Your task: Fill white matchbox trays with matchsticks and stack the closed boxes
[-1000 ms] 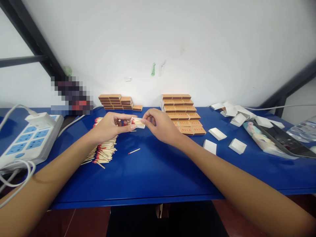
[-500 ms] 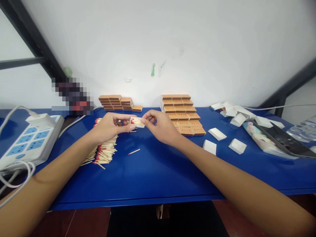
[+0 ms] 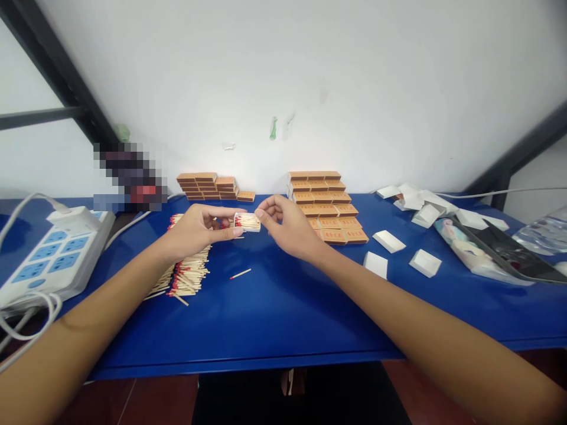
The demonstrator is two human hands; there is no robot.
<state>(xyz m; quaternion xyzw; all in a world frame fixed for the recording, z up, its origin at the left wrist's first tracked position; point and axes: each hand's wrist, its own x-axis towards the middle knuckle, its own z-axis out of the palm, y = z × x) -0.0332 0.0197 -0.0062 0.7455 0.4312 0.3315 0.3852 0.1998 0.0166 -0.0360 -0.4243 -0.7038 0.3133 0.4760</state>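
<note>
Near the frame's centre, our left hand (image 3: 195, 231) holds a white tray (image 3: 254, 229) of red-tipped matches (image 3: 248, 221), our right hand (image 3: 289, 229), fingers drawn narrow, is at its right end, gripping or not we cannot tell, and boxes (image 3: 325, 198) stand stacked right of centre, loose trays (image 3: 389, 241) farther right.

Passage afforded across front tabletop (image 3: 283, 321); left blocked by match pile (image 3: 190, 274); rear by matchboxes (image 3: 319, 198); right by white trays (image 3: 390, 241).
</note>
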